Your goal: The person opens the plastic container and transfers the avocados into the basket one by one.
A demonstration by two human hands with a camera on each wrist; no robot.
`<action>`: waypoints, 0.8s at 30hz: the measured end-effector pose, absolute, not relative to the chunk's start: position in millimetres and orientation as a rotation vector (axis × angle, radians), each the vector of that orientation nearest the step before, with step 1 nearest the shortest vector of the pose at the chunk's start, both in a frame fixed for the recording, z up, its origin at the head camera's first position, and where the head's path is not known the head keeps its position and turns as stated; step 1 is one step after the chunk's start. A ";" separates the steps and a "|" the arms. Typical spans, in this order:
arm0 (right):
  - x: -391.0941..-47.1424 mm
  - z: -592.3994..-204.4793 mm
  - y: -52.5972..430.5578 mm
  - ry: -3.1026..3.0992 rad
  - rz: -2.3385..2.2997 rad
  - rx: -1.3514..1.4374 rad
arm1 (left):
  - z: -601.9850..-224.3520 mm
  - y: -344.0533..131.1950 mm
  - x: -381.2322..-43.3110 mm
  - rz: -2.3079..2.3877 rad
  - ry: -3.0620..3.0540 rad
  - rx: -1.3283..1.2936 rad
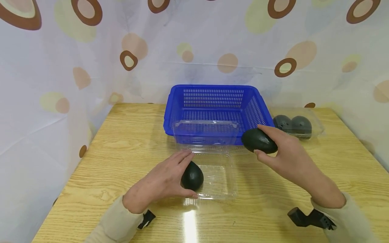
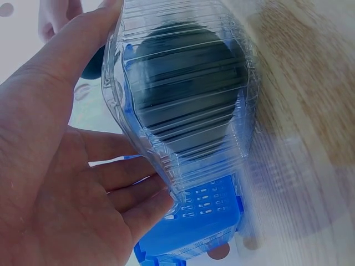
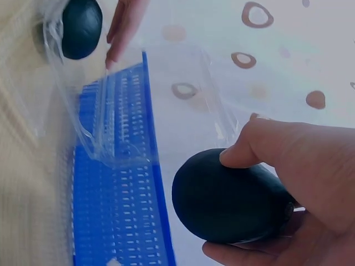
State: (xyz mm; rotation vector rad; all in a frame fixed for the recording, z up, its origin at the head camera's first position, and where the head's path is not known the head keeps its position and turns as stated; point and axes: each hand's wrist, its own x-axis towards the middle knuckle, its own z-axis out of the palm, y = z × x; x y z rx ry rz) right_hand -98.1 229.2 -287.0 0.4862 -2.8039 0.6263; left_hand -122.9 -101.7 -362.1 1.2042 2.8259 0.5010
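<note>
Grasping a dark green avocado (image 1: 257, 141) with the right hand (image 1: 287, 153), right of centre in the head view, thumb on the near side and fingers on the far side. In the right wrist view, showing a small stem nub turned toward the palm.

Clasping the left end of a clear plastic container (image 1: 217, 175) with the left hand (image 1: 164, 177), just below and left of centre in the head view, fingertips at the far rim and thumb along the near one. Inside that end, a second avocado (image 1: 193, 177), with the ribbed clear wall between palm and fruit in the left wrist view.

Just beyond, at the centre of the head view, a hinged clear lid (image 1: 206, 133), swung up and overlapping the front of a blue slotted basket (image 1: 209, 86); cannot tell whether touching it.

Farther out, right of the basket, another clear box (image 1: 317, 125) with two dark rounded fruits (image 1: 301, 126) side by side. Under everything, a wood-grain worktop (image 1: 136, 128), with a bright glare streak at lower centre. At the lower edge, pale sleeves (image 1: 118, 219) and black wrist mounts (image 1: 313, 219). Across the top, a white curtain (image 1: 200, 44) patterned with brown, peach and yellow ovals.
</note>
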 end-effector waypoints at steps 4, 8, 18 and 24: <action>-106.0 -282.3 234.3 -2.761 0.595 0.476 | -361.9 -101.6 -122.7 0.490 2.814 1.174; -115.6 -279.0 239.5 -2.740 0.573 0.453 | -362.8 -101.1 -123.4 0.482 2.814 1.165; -143.8 -280.6 243.6 -2.820 0.586 0.369 | -363.5 -100.1 -124.3 0.490 2.816 1.164; -161.5 -284.1 239.6 -2.891 0.641 0.299 | -364.1 -100.3 -123.9 0.492 2.820 1.175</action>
